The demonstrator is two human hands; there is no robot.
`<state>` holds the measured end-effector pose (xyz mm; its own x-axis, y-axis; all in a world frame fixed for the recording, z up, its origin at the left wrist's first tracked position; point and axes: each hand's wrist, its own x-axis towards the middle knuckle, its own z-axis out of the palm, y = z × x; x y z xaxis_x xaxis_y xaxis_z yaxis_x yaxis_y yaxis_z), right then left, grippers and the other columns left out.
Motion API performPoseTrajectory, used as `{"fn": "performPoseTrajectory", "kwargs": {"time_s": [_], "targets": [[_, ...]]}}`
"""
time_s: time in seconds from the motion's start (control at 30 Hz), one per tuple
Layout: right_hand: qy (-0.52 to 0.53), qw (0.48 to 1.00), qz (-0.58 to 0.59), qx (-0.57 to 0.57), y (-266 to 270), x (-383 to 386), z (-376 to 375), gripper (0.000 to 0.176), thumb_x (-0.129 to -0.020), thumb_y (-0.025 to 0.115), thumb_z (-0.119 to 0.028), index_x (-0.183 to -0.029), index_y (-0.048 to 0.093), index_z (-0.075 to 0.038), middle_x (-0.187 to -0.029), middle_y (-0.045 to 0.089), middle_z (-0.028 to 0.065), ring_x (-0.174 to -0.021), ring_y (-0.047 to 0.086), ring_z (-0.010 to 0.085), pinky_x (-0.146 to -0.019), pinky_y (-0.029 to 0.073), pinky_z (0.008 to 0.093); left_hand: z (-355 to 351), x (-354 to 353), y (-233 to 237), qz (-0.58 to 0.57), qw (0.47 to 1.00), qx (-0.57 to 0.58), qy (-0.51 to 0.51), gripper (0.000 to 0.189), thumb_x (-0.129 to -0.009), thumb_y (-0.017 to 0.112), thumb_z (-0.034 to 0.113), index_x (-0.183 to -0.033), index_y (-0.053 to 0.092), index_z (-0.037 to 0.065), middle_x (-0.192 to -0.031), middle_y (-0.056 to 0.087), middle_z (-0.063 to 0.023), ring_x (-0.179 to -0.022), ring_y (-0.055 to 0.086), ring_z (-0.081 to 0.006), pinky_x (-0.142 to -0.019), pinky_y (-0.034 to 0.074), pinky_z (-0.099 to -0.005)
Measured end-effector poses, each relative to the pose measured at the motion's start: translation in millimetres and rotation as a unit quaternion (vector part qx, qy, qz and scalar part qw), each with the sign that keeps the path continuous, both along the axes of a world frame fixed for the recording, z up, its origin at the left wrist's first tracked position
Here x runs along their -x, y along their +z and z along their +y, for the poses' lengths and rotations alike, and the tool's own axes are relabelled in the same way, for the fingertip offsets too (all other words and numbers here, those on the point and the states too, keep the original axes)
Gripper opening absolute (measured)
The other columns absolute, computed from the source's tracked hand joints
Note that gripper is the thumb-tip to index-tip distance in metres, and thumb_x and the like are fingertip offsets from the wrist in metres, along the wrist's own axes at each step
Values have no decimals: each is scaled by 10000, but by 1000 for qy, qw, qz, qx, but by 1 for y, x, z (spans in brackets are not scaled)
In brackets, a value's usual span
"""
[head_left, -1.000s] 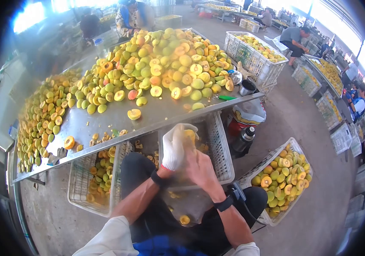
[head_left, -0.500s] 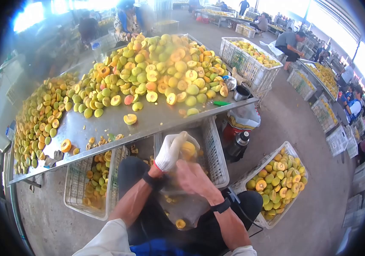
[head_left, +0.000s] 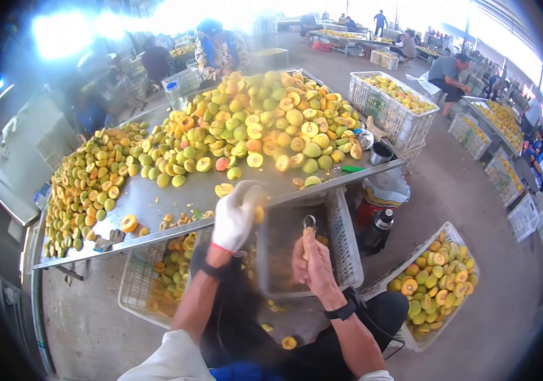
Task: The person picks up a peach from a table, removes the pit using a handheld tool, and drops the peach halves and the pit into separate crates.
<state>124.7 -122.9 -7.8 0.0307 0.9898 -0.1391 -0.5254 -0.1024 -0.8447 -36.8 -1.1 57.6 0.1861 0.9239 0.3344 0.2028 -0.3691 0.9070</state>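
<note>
My left hand (head_left: 236, 219), in a white glove with a red cuff, is raised over the near edge of the metal table (head_left: 157, 198). It is smeared by motion, and a yellow fruit piece (head_left: 259, 214) shows at its fingers. My bare right hand (head_left: 315, 263) is closed around a small tool with a metal ring (head_left: 309, 221) at its top, above the crate (head_left: 346, 244) between my knees. A large heap of halved yellow-green fruit (head_left: 246, 120) lies on the table, with one half (head_left: 224, 190) close to my glove.
A crate of fruit (head_left: 436, 279) stands at the right, another (head_left: 170, 273) at the left under the table. A black thermos (head_left: 381, 225) stands beside a sack (head_left: 389, 187). A green-handled tool (head_left: 352, 169) and a metal cup (head_left: 381, 152) lie near the corner. People work beyond.
My hands have moved apart; the gloved left one went up and left towards the table. The ring tool in my right hand now shows. The whole view has shifted.
</note>
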Motion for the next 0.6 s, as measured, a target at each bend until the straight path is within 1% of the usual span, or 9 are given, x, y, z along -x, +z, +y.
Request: {"fn": "performPoseTrajectory", "kwargs": {"time_s": [0.03,0.07,0.17,0.23,0.33,0.43,0.5,0.53,0.6], "targets": [[-9,1000,-19,2,-1,1,2,570,-1085,424,-585,-758,430,-118,-565,369,-45,-417,351,60,-385,328,237,-7,15,15,60,998,-23,27,286,-1010,622,277,-1125,708,29,-884,733,-158,-774,707,-200,-733,545,-343],[-13,1000,-24,1,-2,1,3,567,-1085,425,-584,-758,428,-120,-565,368,-45,-417,352,60,-386,329,237,-12,32,26,106,993,-41,36,278,-997,632,249,-1132,705,18,-907,734,-152,-797,701,-185,-751,547,-337],[-26,999,-35,-9,-3,1,11,554,-1084,437,-578,-768,433,-123,-568,366,-50,-421,357,57,-391,334,236,-19,87,30,187,980,-32,61,270,-958,663,166,-1155,694,-15,-976,739,-134,-865,684,-142,-807,553,-320],[-26,999,-38,-1,2,2,10,547,-1083,444,-574,-776,443,-120,-569,367,-53,-423,359,55,-393,335,235,-22,126,11,204,971,-30,118,265,-943,684,162,-1146,696,-7,-993,740,-167,-907,711,-207,-852,548,-331],[-20,999,-46,-5,5,0,9,532,-1087,453,-558,-790,450,-116,-570,367,-56,-426,363,47,-395,335,236,-20,191,-27,345,914,-3,212,304,-939,683,237,-1152,712,23,-1054,745,-205,-979,726,-350,-876,550,-394],[-24,998,-60,-6,11,-1,5,517,-1094,453,-536,-792,444,-117,-568,358,-60,-422,359,41,-393,331,235,-17,236,-57,501,824,11,264,334,-949,666,295,-1159,723,42,-1035,744,-210,-964,719,-371,-859,550,-436],[-42,998,-48,11,10,-2,5,497,-1088,501,-493,-778,462,-107,-555,355,-69,-417,340,34,-390,283,237,-9,250,-74,544,787,-16,291,339,-959,656,320,-1162,731,60,-993,745,-205,-936,723,-358,-850,547,-450],[-51,998,-43,22,9,-2,4,488,-1085,525,-471,-771,471,-102,-548,353,-73,-415,330,30,-389,259,237,-5,249,-76,510,807,-41,296,335,-958,658,316,-1165,731,63,-1001,746,-200,-937,725,-350,-853,548,-443],[-51,997,-49,34,6,-3,4,486,-1082,527,-476,-789,476,-91,-563,365,-68,-418,333,32,-387,268,235,17,234,-75,435,842,-94,304,329,-958,664,310,-1170,731,68,-1018,748,-191,-938,730,-333,-858,550,-428]]}}
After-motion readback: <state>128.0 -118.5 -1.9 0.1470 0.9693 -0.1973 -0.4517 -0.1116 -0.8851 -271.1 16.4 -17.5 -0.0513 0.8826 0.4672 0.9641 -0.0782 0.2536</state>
